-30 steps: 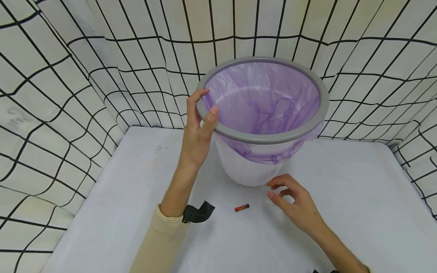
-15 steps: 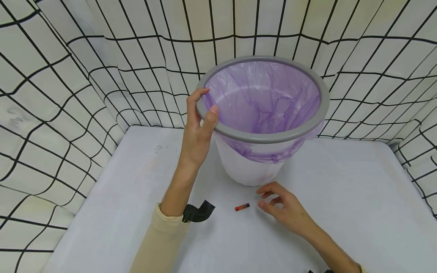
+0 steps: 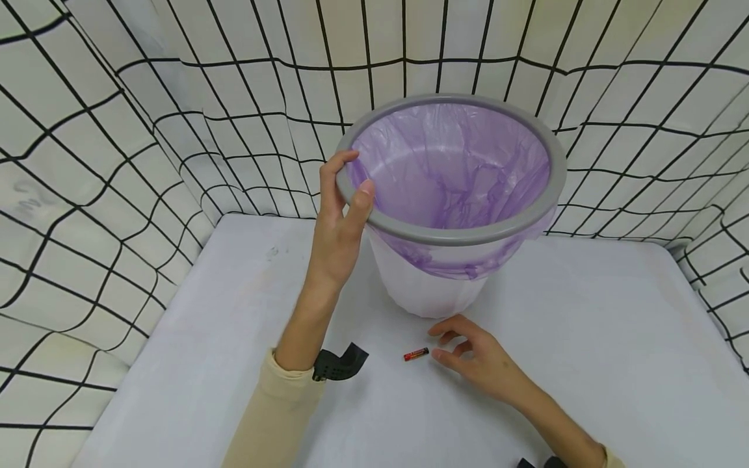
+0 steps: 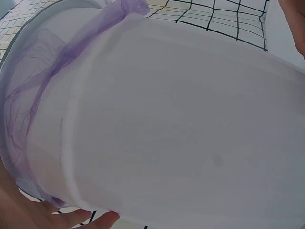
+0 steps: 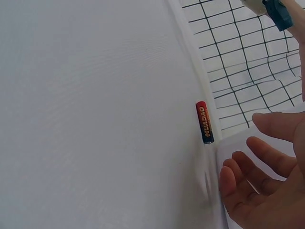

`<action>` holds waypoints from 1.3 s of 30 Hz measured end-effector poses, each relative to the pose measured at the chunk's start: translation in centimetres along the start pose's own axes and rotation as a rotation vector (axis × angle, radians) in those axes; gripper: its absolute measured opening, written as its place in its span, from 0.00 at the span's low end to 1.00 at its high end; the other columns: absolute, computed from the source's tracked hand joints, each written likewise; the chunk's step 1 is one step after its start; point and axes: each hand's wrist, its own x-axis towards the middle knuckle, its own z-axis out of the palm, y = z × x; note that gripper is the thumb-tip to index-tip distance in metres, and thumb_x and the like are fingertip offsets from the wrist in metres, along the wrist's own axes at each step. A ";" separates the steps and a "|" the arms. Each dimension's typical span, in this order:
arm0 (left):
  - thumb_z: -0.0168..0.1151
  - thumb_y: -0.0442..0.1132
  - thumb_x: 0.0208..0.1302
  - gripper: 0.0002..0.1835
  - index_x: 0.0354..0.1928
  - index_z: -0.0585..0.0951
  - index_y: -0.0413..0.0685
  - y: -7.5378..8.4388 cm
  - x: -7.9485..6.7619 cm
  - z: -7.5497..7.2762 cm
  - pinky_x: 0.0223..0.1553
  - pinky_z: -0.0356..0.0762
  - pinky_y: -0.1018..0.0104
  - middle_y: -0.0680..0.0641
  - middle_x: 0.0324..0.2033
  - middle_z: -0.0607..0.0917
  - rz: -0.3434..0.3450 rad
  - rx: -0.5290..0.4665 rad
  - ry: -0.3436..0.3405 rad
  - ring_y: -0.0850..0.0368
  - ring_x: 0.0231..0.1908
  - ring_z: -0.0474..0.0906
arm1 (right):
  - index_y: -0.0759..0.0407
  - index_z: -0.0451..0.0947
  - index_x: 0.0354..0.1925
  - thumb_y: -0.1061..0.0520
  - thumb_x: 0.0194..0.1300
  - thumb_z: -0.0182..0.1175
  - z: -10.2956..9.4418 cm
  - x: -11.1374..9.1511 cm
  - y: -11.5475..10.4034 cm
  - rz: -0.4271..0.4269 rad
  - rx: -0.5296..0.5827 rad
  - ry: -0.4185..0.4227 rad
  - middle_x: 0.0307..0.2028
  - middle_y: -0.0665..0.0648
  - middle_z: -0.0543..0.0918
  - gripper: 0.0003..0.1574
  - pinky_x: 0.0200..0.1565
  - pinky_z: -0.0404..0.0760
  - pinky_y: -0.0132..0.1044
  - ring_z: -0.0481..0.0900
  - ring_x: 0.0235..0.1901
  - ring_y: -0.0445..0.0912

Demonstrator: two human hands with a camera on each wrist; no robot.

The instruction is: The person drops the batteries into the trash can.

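Observation:
A white trash can (image 3: 430, 296) with a grey rim ring (image 3: 462, 235) stands on the table, lined with a purple trash bag (image 3: 409, 156). My left hand (image 3: 339, 227) grips the ring at its left side, thumb on the near side and index finger over the rim. In the left wrist view the can's white wall (image 4: 181, 119) fills the picture, with fingers at its lower left. A small red and black battery (image 3: 416, 354) lies on the table in front of the can. My right hand (image 3: 476, 357) is just right of the battery, fingers loosely bent and thumb apart, holding nothing.
A white-covered table (image 3: 234, 364) carries everything. White walls with a black grid (image 3: 246, 84) enclose it at the back and both sides, close behind the can. A black wrist strap piece (image 3: 341, 363) sticks out from the left wrist.
My right hand has moved left and slightly toward me, from beside the can's base to the battery's right end. The left hand, can and battery have stayed in place.

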 end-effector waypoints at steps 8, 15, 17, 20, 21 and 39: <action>0.54 0.65 0.69 0.35 0.73 0.62 0.65 0.0 0.0 -0.1 0.65 0.73 0.46 0.47 0.71 0.70 -0.008 0.003 0.002 0.51 0.65 0.73 | 0.55 0.81 0.54 0.59 0.66 0.71 0.4 0.6 0.5 0.031 -0.011 -0.058 0.52 0.56 0.84 0.19 0.47 0.84 0.34 0.82 0.50 0.54; 0.54 0.65 0.69 0.36 0.74 0.62 0.64 0.2 -0.1 0.0 0.65 0.72 0.45 0.48 0.72 0.68 -0.005 0.006 0.002 0.50 0.66 0.72 | 0.54 0.82 0.54 0.60 0.65 0.71 0.7 0.6 0.7 0.002 -0.039 -0.082 0.51 0.56 0.85 0.19 0.46 0.83 0.34 0.83 0.48 0.50; 0.54 0.65 0.69 0.36 0.74 0.62 0.63 0.2 -0.1 0.0 0.65 0.72 0.45 0.48 0.71 0.68 -0.004 0.003 0.002 0.49 0.66 0.72 | 0.54 0.82 0.53 0.61 0.64 0.71 0.9 0.7 0.8 -0.008 -0.049 -0.083 0.50 0.55 0.86 0.19 0.44 0.82 0.33 0.82 0.47 0.48; 0.54 0.64 0.69 0.36 0.74 0.61 0.61 0.1 0.0 0.0 0.65 0.73 0.46 0.48 0.71 0.69 -0.003 -0.001 0.004 0.48 0.66 0.72 | 0.53 0.83 0.52 0.63 0.63 0.72 1.2 0.7 0.9 -0.027 -0.071 -0.081 0.47 0.54 0.86 0.19 0.43 0.81 0.32 0.81 0.44 0.45; 0.54 0.64 0.69 0.36 0.74 0.61 0.61 0.1 0.0 0.1 0.65 0.73 0.46 0.48 0.71 0.69 -0.004 -0.001 0.006 0.48 0.66 0.72 | 0.52 0.83 0.51 0.64 0.62 0.72 1.3 0.8 0.9 -0.029 -0.082 -0.079 0.46 0.53 0.86 0.19 0.43 0.80 0.31 0.81 0.44 0.44; 0.53 0.63 0.69 0.34 0.74 0.62 0.64 0.1 0.1 0.2 0.62 0.75 0.45 0.49 0.72 0.69 -0.013 0.008 0.010 0.49 0.65 0.74 | 0.49 0.88 0.43 0.63 0.63 0.71 1.9 1.5 0.5 0.032 -0.187 -0.103 0.35 0.45 0.82 0.12 0.37 0.78 0.29 0.75 0.33 0.34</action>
